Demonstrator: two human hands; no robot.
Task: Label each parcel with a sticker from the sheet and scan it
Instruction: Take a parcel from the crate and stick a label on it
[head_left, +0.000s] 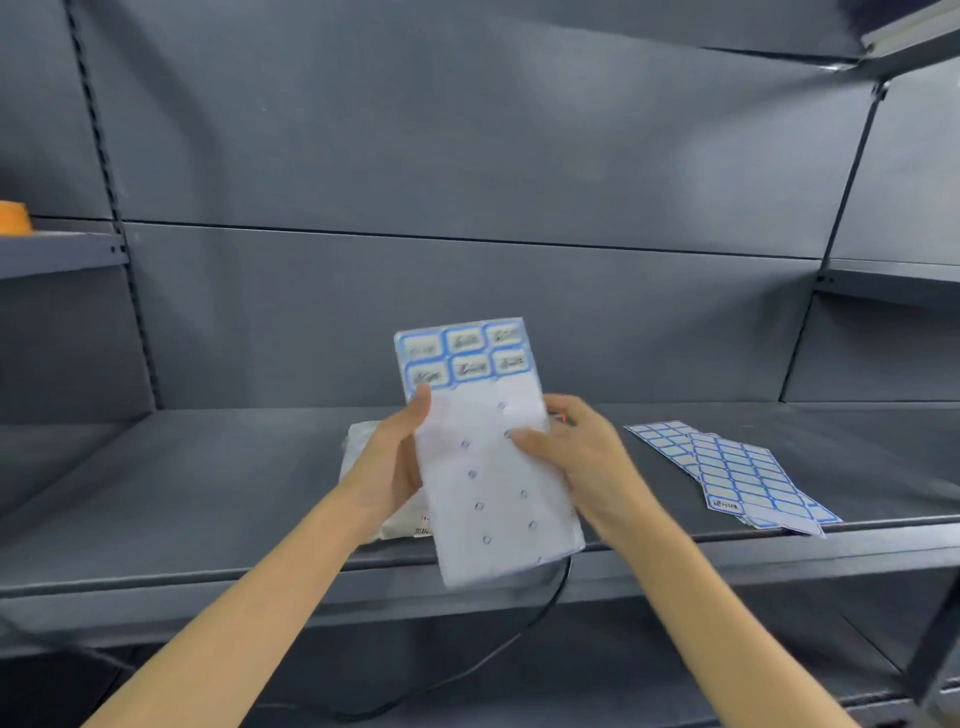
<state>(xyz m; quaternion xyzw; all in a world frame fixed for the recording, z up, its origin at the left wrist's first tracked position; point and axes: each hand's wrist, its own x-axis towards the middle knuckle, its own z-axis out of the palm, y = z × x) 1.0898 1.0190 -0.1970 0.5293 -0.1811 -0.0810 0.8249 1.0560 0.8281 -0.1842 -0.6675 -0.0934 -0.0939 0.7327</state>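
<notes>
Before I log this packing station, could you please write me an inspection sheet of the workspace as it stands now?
Surface: dark grey metal shelf, holding the job's things.
Job's things: white sticker sheet with six blue-bordered stickers left at its top, held up in both hands; pale plastic-wrapped parcel lying on the shelf behind it; scanner not seen.
Clutter: spare full blue-bordered sticker sheets fanned out at the shelf's right.
Grippers: left hand grips the sheet's left edge; right hand pinches its right edge.
Cables: black cable hanging below the shelf's front edge.
Surroundings: grey back panel; orange object on the upper left shelf.
</notes>
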